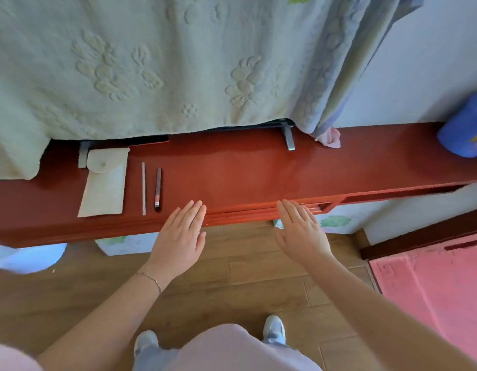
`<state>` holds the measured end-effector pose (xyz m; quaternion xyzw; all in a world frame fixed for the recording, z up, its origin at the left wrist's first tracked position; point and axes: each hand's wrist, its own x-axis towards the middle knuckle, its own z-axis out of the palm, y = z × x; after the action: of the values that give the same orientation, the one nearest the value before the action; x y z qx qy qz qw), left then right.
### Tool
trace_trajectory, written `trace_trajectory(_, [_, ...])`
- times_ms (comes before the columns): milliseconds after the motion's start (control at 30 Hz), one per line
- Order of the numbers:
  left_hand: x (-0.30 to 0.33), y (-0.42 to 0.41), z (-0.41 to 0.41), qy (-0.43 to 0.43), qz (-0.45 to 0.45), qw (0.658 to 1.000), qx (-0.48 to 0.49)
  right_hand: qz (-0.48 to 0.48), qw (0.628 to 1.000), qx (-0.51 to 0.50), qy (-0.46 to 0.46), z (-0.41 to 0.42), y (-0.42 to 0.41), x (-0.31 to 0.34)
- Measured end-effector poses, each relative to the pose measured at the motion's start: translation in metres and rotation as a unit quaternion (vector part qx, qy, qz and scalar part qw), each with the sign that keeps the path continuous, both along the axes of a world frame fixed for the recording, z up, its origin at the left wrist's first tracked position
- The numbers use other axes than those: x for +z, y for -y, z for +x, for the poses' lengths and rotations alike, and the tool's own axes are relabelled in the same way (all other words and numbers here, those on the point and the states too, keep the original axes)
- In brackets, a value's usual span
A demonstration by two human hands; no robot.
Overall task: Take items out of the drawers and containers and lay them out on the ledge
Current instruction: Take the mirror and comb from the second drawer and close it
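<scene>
A long red wooden ledge (pixel 232 167) runs across the view. On its left part lie a beige cloth pouch (pixel 104 183) with a flap, a thin pale stick (pixel 143 188) and a dark pen (pixel 158 188), side by side. My left hand (pixel 179 239) hovers flat at the ledge's front edge, fingers straight and together, holding nothing. My right hand (pixel 301 231) is likewise flat and empty, over the front of a drawer (pixel 299 210) that shows only as a red strip under the edge.
A pale green embossed cloth (pixel 151 62) hangs over something on grey feet (pixel 289 139) at the ledge's back. A blue cap (pixel 465 127) sits at far right. Wood floor, a pink mat (pixel 435 285) right, a pale blue container (pixel 28 257) lower left.
</scene>
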<state>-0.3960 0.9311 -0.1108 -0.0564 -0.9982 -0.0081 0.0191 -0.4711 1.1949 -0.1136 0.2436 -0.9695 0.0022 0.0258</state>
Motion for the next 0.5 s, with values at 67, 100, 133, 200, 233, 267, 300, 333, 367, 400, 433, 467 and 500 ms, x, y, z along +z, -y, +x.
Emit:
trace_trajectory(67, [-0.005,-0.026,0.001,-0.014,0.016,0.999,0.029,0.004,0.999,0.039,-0.002,-0.018,-0.024,-0.001])
trace_trajectory(100, [-0.01,-0.038,0.002,-0.023,0.025,0.999,0.043,0.007,0.999,0.053,-0.009,-0.026,-0.035,-0.002])
trace_trajectory(133, [-0.013,-0.05,0.003,-0.026,0.034,0.998,0.053,0.01,0.998,0.064,-0.017,-0.033,-0.044,-0.004])
trace_trajectory(200, [-0.021,-0.074,0.007,-0.007,0.029,0.998,0.056,0.009,0.996,0.088,-0.026,-0.044,-0.059,-0.01])
trace_trajectory(233, [-0.022,-0.083,0.008,0.001,0.021,0.998,0.055,0.005,0.995,0.1,-0.031,-0.048,-0.064,-0.014])
trace_trajectory(267, [-0.022,-0.089,0.007,-0.002,0.014,0.998,0.057,0.003,0.993,0.109,-0.037,-0.052,-0.066,-0.016])
trace_trajectory(300, [-0.022,-0.093,0.003,-0.011,0.016,0.998,0.062,0.002,0.992,0.119,-0.042,-0.056,-0.067,-0.019])
trace_trajectory(333, [-0.02,-0.096,-0.002,-0.017,0.023,0.997,0.07,0.0,0.991,0.128,-0.041,-0.059,-0.067,-0.021])
trace_trajectory(367, [-0.019,-0.098,-0.008,-0.026,0.029,0.996,0.075,0.0,0.99,0.136,-0.038,-0.06,-0.068,-0.025])
trace_trajectory(400, [-0.019,-0.097,-0.013,-0.033,0.033,0.996,0.076,0.001,0.989,0.141,-0.036,-0.061,-0.068,-0.027])
trace_trajectory(433, [-0.02,-0.096,-0.019,-0.038,0.037,0.996,0.073,-0.002,0.989,0.142,-0.04,-0.061,-0.067,-0.029])
trace_trajectory(467, [-0.022,-0.094,-0.023,-0.041,0.039,0.996,0.066,-0.01,0.989,0.142,-0.04,-0.059,-0.066,-0.031])
trace_trajectory(500, [-0.026,-0.091,-0.025,-0.042,0.037,0.997,0.053,-0.025,0.989,0.144,-0.035,-0.056,-0.065,-0.033])
